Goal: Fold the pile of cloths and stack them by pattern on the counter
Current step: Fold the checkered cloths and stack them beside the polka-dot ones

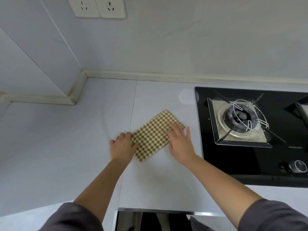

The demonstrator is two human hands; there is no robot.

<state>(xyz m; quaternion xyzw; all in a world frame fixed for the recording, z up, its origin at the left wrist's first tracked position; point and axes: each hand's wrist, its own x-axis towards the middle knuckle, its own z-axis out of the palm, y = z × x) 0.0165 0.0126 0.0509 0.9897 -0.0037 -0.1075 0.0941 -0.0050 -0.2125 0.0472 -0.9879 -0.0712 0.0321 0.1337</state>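
Observation:
A folded cloth [154, 133] with a green and cream check lies at a slant on the pale counter [66, 147]. My left hand [122, 146] sits at the cloth's left end, its fingers curled over that edge. My right hand [180, 142] lies flat on the cloth's right part with straight, spread fingers pressing down. No other cloth shows in this view.
A black glass gas hob [250, 160] with a burner [241, 116] and a knob [298, 166] takes up the right side. The wall with two sockets [99, 7] rises behind. The counter's front edge [155, 210] is near my body.

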